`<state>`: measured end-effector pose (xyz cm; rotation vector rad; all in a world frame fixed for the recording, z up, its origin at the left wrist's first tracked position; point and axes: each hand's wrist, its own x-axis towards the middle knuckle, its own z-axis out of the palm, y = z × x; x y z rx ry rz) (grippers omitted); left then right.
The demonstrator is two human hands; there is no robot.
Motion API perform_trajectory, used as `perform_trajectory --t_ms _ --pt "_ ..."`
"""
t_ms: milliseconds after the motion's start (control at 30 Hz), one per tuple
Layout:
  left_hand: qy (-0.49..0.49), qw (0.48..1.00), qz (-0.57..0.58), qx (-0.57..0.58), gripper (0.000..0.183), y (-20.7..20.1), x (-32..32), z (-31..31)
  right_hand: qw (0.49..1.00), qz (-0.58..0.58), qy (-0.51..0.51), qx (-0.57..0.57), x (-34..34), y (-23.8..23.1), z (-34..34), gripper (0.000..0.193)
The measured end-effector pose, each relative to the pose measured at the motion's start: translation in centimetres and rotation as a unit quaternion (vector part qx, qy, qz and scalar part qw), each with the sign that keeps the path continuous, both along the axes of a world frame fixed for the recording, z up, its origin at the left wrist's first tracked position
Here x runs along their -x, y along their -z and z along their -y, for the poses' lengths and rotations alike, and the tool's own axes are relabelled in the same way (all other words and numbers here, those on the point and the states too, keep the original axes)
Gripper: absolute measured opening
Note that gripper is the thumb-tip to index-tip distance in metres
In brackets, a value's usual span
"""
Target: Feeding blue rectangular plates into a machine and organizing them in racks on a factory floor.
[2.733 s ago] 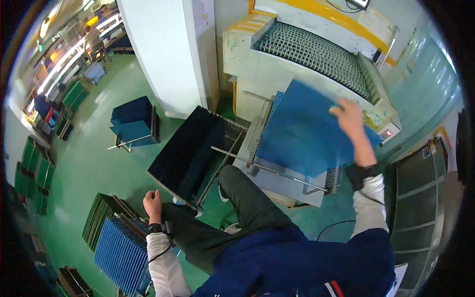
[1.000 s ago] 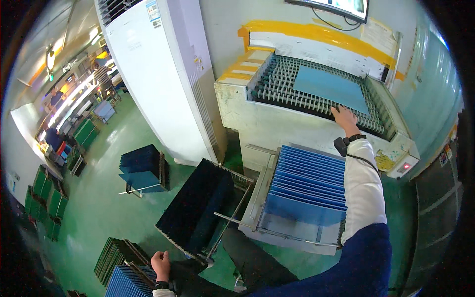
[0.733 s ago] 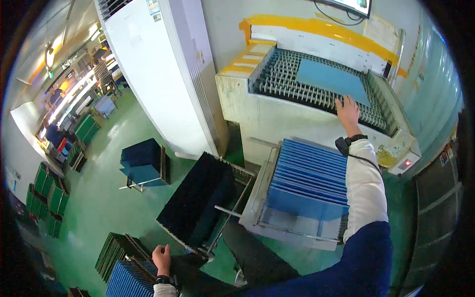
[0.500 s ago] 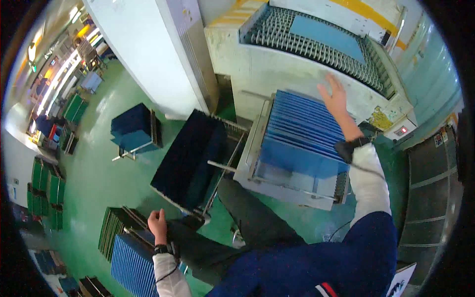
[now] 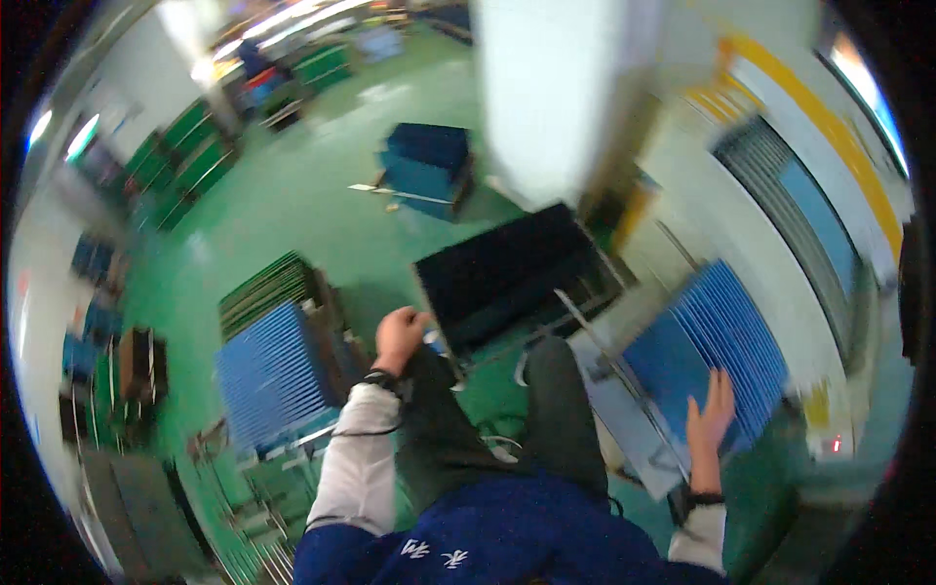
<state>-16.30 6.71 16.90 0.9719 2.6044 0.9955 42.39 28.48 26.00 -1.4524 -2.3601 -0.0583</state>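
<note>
Two hands, both empty, and the view has swung left and down vs. half a sec ago. Landmark: the tilted rack of blue sheets point(image 5: 717, 341) at right.

Nearest, the right hand point(image 5: 710, 421) sits at the rack's near edge, fingers spread wide and pointing up, palm toward the sheets, gripping nothing; cannot tell if fingertips touch the bottom sheet because of blur. A sec ago that hand was stretched far past the rack, onto the sheet on the conveyor point(image 5: 814, 219); now it's pulled back to the rack. My read: one sheet is fed and the hand is back by the stack.

Left of the rack, across the person's dark-trousered legs point(image 5: 487, 429), the left hand point(image 5: 400, 333) hangs loosely curled, nothing in it, right by the corner of the black tray point(image 5: 512, 268). It was lower and further left before, near the floor stack.

Further left of the rack: blue sheet stack point(image 5: 273, 375) on the floor, with green ones point(image 5: 268, 291) behind it.

Beyond the rack, the conveyor carries one blue sheet, well apart from both hands. Farthest, a blue cart point(image 5: 424, 166) on the green floor point(image 5: 292, 195), blurred.
</note>
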Motion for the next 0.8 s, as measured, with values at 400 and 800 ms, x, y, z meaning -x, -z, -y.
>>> perform_trajectory --t_ms 400,800 --pt "-0.023 0.999 0.014 -0.028 0.035 0.4 -0.7 0.6 0.995 0.031 0.087 0.031 0.1 1.6 -3.2 0.033" --pt "-0.012 0.999 -0.006 -0.046 0.034 0.9 -0.6 -0.1 0.985 0.131 0.106 0.027 0.8 0.8 -3.0 0.034"
